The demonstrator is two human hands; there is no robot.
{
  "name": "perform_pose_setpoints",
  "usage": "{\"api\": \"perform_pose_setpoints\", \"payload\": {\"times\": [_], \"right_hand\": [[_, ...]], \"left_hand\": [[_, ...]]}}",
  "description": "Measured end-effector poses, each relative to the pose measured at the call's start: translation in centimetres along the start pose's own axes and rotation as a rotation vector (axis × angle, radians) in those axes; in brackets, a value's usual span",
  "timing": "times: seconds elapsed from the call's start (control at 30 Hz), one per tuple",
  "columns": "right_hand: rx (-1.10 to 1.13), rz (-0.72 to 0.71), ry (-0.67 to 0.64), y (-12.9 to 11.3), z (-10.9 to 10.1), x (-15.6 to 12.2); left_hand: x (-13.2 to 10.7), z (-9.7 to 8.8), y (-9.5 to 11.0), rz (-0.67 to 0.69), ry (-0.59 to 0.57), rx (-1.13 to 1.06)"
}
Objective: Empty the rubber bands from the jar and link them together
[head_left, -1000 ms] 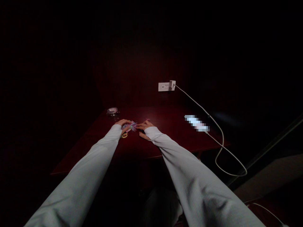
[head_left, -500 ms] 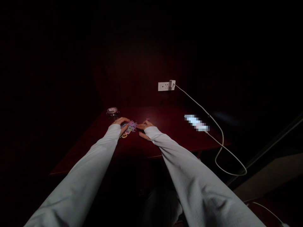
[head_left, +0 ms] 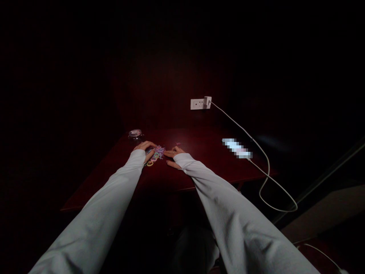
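A small heap of coloured elastic rings [head_left: 156,154] lies on a dark red table [head_left: 199,167] in very dim light. My left hand [head_left: 145,147] rests at the heap's left side, fingers curled over the rings. My right hand [head_left: 173,153] lies on the table just right of the heap, fingers stretched flat toward it, thumb apart. Both arms wear pale long sleeves. I cannot make out whether the left fingers pinch a ring.
A small clear round jar [head_left: 135,134] stands just behind my left hand. A lit phone [head_left: 237,148] lies on the right of the table, its white cable [head_left: 265,167] running to a charger in a wall socket [head_left: 201,103]. The table's near edge is close.
My left hand has shifted slightly back and left along the heap, uncovering a few more rings near its wrist. My right hand has stayed put.
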State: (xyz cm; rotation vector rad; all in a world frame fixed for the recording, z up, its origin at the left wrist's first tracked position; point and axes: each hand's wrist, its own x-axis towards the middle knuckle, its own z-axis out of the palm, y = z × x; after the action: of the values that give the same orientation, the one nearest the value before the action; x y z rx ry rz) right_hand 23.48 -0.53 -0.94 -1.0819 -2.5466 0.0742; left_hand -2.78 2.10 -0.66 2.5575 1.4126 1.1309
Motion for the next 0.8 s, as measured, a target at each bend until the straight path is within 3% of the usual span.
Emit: {"api": "perform_pose_setpoints", "payload": {"times": [0.57,0.8], "right_hand": [[-0.016,-0.045,0.075,-1.2,-1.2,-0.5],[-0.077,-0.092,0.064,-1.6,-1.4,-0.4]], "left_hand": [[-0.1,0.0,0.2,-0.026,0.004,0.054],[-0.3,0.1,1.5,-0.045,0.039,0.107]]}}
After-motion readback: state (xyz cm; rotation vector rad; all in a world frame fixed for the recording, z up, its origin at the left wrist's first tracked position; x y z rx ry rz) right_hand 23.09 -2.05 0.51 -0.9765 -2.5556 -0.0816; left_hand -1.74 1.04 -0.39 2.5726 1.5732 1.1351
